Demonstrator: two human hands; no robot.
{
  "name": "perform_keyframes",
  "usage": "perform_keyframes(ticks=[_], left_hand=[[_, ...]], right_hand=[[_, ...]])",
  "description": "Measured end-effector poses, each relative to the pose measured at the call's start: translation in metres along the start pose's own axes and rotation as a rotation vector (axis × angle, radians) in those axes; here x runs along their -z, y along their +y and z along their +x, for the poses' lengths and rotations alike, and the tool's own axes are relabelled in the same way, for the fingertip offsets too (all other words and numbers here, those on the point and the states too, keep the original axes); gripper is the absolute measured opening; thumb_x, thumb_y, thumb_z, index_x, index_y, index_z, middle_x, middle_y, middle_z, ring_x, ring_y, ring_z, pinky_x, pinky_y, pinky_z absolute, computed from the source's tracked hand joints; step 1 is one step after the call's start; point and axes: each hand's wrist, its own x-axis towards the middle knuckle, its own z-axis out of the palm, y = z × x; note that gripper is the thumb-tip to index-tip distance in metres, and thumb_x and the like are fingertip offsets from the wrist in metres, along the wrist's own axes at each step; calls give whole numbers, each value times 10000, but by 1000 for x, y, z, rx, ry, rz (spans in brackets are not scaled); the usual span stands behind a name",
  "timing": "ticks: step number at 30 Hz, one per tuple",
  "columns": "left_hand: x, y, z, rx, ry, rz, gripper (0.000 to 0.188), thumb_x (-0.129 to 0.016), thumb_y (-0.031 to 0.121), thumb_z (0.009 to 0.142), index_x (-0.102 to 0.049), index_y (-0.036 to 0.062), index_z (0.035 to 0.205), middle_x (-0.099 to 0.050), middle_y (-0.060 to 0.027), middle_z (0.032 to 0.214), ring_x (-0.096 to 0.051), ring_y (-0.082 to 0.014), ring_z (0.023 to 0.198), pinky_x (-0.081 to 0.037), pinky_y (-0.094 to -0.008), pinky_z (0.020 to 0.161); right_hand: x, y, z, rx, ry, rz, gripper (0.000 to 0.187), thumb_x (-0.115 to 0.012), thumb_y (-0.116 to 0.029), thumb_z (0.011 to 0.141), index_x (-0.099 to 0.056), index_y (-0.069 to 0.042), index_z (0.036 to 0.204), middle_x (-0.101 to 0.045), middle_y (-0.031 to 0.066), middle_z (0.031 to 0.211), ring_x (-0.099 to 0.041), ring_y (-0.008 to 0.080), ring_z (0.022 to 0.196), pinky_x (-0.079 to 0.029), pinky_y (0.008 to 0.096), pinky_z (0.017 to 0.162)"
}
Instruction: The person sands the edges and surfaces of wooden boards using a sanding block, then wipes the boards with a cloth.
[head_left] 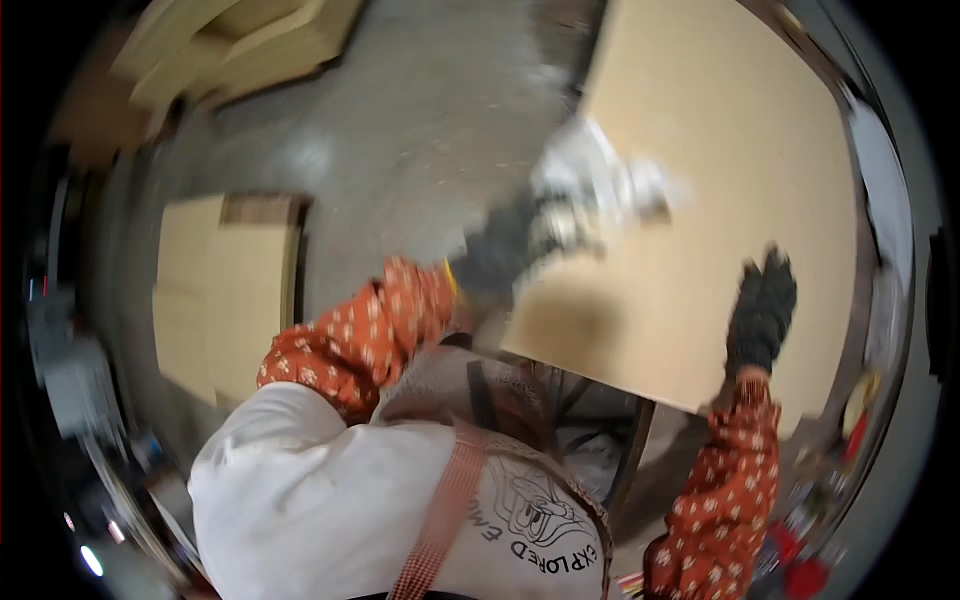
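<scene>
My left hand (505, 240), in a dark work glove, is closed at the left edge of a pale wooden board (700, 150). Motion blurs a white crumpled cloth (590, 165) in its grip, along with a cream-coloured part by the fingers that I cannot make out. My right hand (762, 312), also in a dark glove, lies flat on the board near its right side, fingers stretched forward and holding nothing. Orange patterned sleeves cover both forearms.
The board rests on a dark-legged support (632, 455). Stacked pale panels (220, 300) stand to the left, with more panels (250, 50) at the far left. Grey concrete floor (420, 110) lies between. Red items (805, 578) and clutter sit at the lower right.
</scene>
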Motion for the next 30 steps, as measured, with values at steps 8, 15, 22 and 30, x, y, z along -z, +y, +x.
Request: perform_keyframes(ticks=[8,15,22,30], left_hand=[[-18,62,-76,-294,219,-28,337,-590,224,957,-559,119,1276,-542,-179,1337,-396,-403,1361,-418,-475,1048],[-26,-53,78,-72,160,78,284,-651,252,865,-668,123,1117,-710,-94,1020,-689,-220,843,-543,-329,717],[-45,15,-71,71,142,73,388,-634,224,903,-586,100,1268,-687,-141,1066,-677,-240,946,-539,-392,808],[-27,75,-124,308,-23,20,319,-603,165,944,-590,133,1261,-634,-93,1240,-679,-263,948,-561,-436,801]], right_hand=[[-13,39,2,253,-83,-176,450,-442,-266,1036,-458,-26,1416,-470,142,1460,-388,288,1379,-282,398,1156],[-11,20,6,11,-105,12,473,-436,-294,1035,-453,-21,1421,-472,140,1456,-384,290,1381,-282,401,1155],[-14,25,8,117,-106,-53,440,-441,-268,1031,-485,-30,1398,-484,134,1448,-406,290,1363,-307,401,1139],[-16,23,10,121,-76,-162,437,-474,-263,1022,-487,-41,1397,-500,143,1428,-429,296,1338,-337,400,1117]])
